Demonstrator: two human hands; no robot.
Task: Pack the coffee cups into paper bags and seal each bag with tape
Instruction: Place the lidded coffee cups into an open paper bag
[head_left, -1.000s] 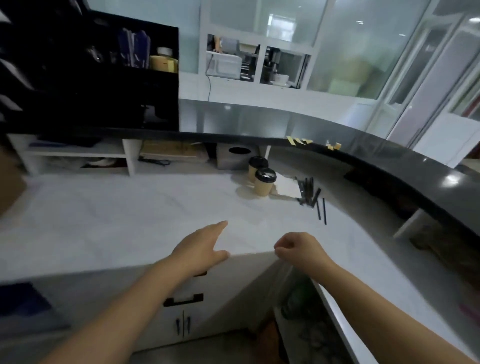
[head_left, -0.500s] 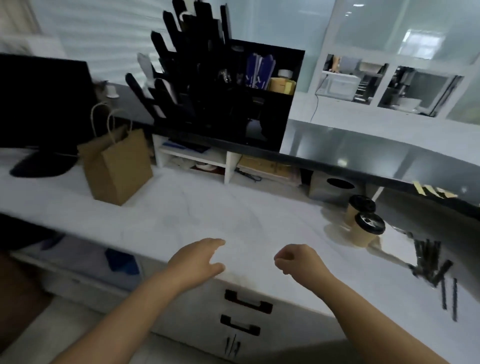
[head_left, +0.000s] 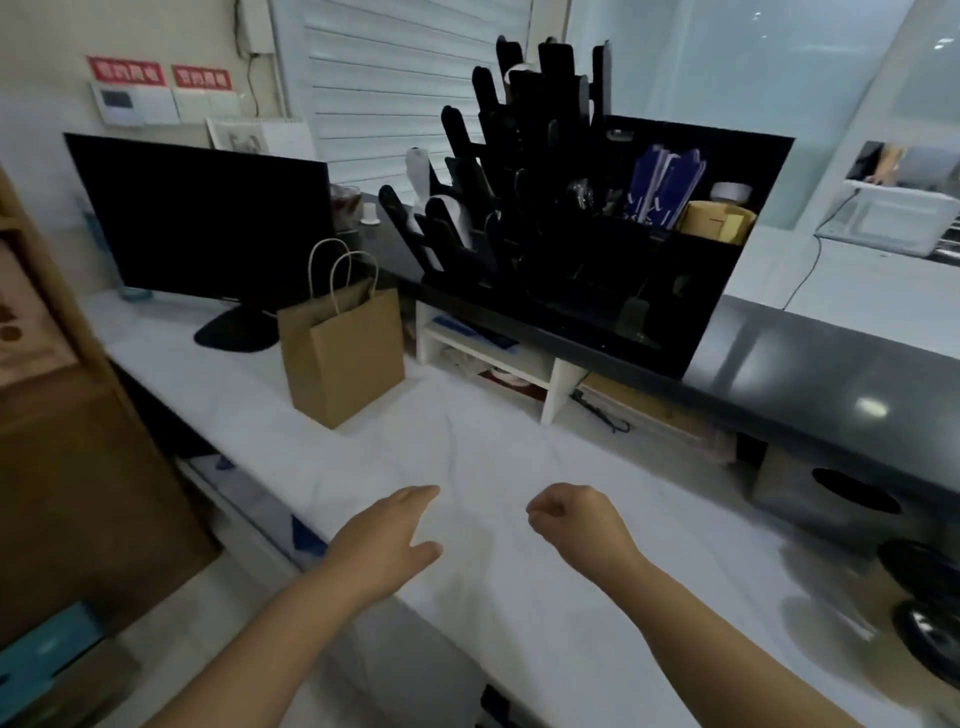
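At the far left a black flat monitor (head_left: 202, 218) stands on the white marbled counter (head_left: 467, 457). Just right of its foot stands the upright brown paper bag with twisted cord handles (head_left: 343, 353), mouth open, well ahead of both hands. The left hand (head_left: 387, 538) hovers over the counter's near edge, fingers straight and relaxed, holding nothing. The right hand (head_left: 574, 517) hangs beside it, apart from it, fingers curled in on themselves around nothing. At the far right edge, two dark round cup lids (head_left: 930, 608) are partly cut off by the frame. Packing looks not yet begun; the step in hand seems to be fetching the bag, which calls for a forward-left reach to its handles.
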